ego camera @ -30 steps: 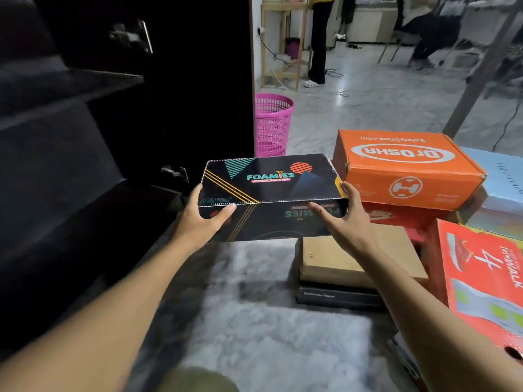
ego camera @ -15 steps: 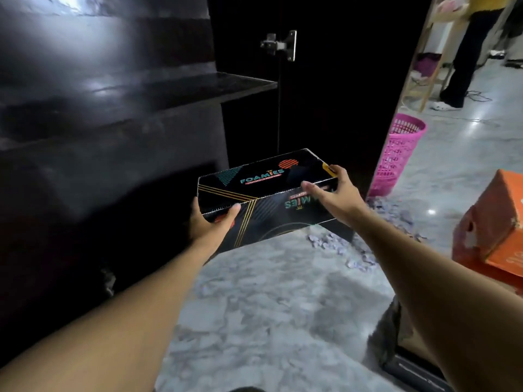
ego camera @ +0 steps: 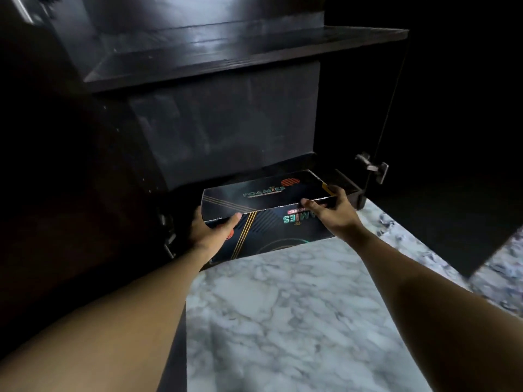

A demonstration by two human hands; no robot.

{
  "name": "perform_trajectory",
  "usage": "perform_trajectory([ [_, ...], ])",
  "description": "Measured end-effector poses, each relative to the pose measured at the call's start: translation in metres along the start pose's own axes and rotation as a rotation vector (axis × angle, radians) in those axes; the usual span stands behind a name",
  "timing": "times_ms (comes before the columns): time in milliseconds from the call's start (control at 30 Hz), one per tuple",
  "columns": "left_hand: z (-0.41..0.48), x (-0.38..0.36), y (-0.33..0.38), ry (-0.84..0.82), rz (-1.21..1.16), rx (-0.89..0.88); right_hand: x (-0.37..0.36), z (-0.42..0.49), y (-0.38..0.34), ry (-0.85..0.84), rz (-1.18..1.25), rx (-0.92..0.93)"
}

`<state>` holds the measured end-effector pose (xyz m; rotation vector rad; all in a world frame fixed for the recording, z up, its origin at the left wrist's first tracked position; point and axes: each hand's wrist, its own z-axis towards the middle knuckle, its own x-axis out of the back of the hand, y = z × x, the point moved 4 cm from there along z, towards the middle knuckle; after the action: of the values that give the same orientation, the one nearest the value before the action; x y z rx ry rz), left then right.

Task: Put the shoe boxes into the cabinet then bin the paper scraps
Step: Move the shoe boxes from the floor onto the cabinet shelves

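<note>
A black shoe box (ego camera: 263, 199) with "FOAMIES" lettering sits at the mouth of the dark cabinet's bottom compartment (ego camera: 226, 131), its far half inside. My left hand (ego camera: 210, 232) grips the box's near left corner, thumb on the lid. At the right end, my right hand (ego camera: 332, 209) holds the box with the fingers curled over the lid's edge. Paper scraps (ego camera: 396, 236) lie on the floor to the right of the cabinet.
An empty dark shelf (ego camera: 226, 56) runs above the bottom compartment. The cabinet's right door (ego camera: 452, 165) stands open with a metal hinge (ego camera: 373, 166) near my right hand. Marble floor (ego camera: 297, 321) lies in front.
I have turned left from the stack of boxes to face the cabinet. The black box has gone down and forward into the bottom compartment, both hands still on it.
</note>
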<state>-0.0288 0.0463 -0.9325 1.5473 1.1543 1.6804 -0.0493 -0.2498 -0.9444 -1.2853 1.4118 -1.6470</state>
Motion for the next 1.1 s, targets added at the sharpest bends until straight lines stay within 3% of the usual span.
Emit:
perform_trajectory([
  [267, 0.026, 0.005, -0.04, 0.16, 0.088, 0.091, -0.067, 0.039, 0.021, -0.12, 0.086, 0.035],
  [433, 0.023, -0.007, -0.027, 0.155, 0.527, 0.001, -0.089, 0.051, 0.022, -0.106, 0.056, 0.043],
  [567, 0.017, -0.028, -0.019, 0.134, 0.779, -0.242, -0.094, 0.042, 0.018, 0.101, -0.099, 0.123],
  [633, 0.016, -0.034, -0.028, 0.057, 0.826, -0.269, -0.093, 0.031, 0.019, 0.26, -0.208, 0.174],
  [700, 0.018, -0.036, -0.038, -0.011, 0.875, -0.258, -0.095, 0.025, 0.022, 0.307, -0.291, 0.221],
  [900, 0.049, -0.029, -0.035, -0.07, 0.891, -0.171, -0.119, 0.046, 0.027, 0.072, -0.218, 0.175],
  [1100, 0.086, -0.026, -0.032, -0.111, 0.894, -0.112, -0.142, 0.072, 0.016, -0.049, -0.044, 0.106],
])
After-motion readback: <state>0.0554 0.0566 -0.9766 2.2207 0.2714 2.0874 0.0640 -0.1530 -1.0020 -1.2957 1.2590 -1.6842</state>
